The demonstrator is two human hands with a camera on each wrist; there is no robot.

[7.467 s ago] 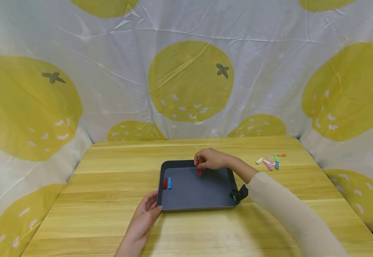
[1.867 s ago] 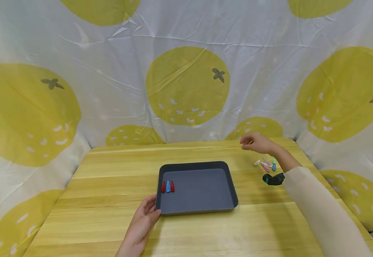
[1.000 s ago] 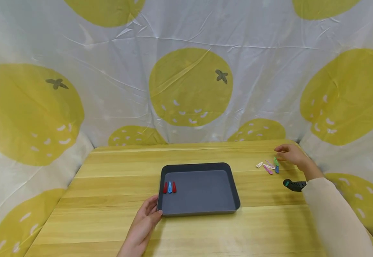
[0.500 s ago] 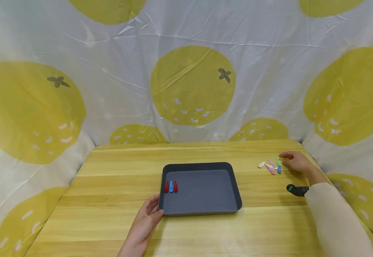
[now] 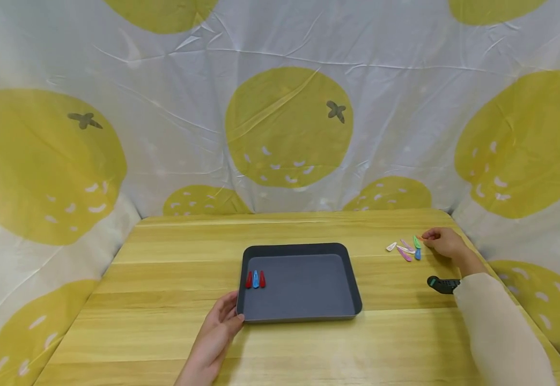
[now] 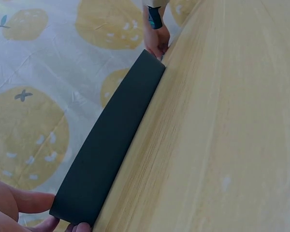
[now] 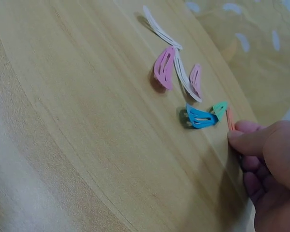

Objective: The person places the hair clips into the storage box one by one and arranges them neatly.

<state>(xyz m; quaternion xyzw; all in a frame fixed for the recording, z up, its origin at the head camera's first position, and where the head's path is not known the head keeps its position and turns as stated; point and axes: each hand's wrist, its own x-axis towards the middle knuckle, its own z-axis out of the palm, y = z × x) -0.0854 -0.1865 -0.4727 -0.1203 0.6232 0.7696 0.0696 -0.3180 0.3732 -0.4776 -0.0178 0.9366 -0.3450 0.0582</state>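
Right hand [image 7: 275, 166]: grip pinching orange clip [image 7: 230, 119], near bench's [image 5: 154, 321] far right corner; right wrist view shows it plainly, head view only a sliver. Left hand [image 5: 216, 332]: grip clasping tray [image 5: 304, 292] at its near left corner. Two red clips [image 5: 262, 279], blue clip [image 5: 256, 279] between: inside tray, beside left wall, head view only. Left wrist view: tray's outer wall, interior hidden.

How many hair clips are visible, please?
10: inside the tray, two red clips with a blue clip between; on the table, two white clips, two pink clips, a green clip, another blue clip; the right hand pinches an orange clip.
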